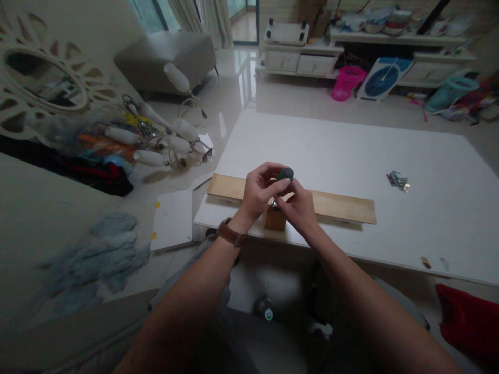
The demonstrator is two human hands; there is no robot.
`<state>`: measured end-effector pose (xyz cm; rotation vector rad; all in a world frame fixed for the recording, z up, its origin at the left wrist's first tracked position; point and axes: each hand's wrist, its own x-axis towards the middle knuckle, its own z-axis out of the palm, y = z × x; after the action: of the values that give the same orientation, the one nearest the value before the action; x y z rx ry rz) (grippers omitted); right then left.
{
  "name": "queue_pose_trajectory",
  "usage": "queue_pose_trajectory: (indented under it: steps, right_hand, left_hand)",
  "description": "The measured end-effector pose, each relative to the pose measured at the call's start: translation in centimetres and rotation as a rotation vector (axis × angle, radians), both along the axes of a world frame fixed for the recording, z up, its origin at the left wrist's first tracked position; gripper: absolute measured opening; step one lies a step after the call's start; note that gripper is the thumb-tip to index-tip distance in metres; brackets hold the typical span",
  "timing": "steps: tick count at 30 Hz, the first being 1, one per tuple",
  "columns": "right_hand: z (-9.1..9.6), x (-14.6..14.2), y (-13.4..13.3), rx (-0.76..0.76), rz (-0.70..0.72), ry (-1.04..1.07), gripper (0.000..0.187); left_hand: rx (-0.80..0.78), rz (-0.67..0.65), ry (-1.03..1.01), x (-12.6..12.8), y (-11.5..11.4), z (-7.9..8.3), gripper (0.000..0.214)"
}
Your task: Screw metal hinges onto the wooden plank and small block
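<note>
My left hand (pixel 262 188), a brown watch strap on its wrist, is closed round the dark green handle of a screwdriver (pixel 287 174). The handle stands roughly upright, its rounded black end towards me. My right hand (pixel 299 206) is closed just below, thumb and fingers pinched close to a small shiny metal piece (pixel 274 204); what they grip is hidden. That metal piece sits on top of a short wooden block (pixel 275 220) at the table's near edge. Behind both hands a long wooden board (pixel 345 206) lies across the table, its middle covered by them.
On the white table (pixel 323 150), several small metal parts (pixel 398 180) lie to the right. Two small items, one a packet (pixel 425 262), are near the front edge. A white panel (pixel 172 219) and a lamp with several white shades (pixel 177 140) stand left. Red cloth (pixel 468 322) hangs at lower right.
</note>
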<state>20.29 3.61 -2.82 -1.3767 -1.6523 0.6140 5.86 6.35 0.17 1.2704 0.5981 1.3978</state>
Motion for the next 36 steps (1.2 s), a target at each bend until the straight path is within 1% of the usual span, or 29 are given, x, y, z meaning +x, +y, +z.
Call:
queue_pose_trajectory:
  steps: [9,14,20,26,36]
  right_hand:
    - [0.14,0.14,-0.04,0.004,-0.010,-0.016,0.019]
    - [-0.03,0.18,-0.05,0.016,-0.008,-0.027,0.019]
    - [0.03,0.17,-0.06,0.026,0.006,-0.022,0.020]
    - [-0.10,0.19,0.04,0.011,0.007,-0.018,0.022]
    - [-0.01,0.17,-0.06,0.019,0.012,-0.010,0.022]
  left_hand:
    - [0.007,-0.014,0.009,-0.04,0.04,-0.18,0.039]
    - [-0.006,-0.015,0.006,0.00,0.13,-0.29,0.041]
    - [-0.026,-0.020,-0.001,-0.03,0.03,-0.09,0.037]
    - [-0.028,-0.005,0.013,-0.04,0.04,-0.07,0.038]
    - [-0.023,-0.020,0.008,-0.06,-0.02,-0.23,0.038]
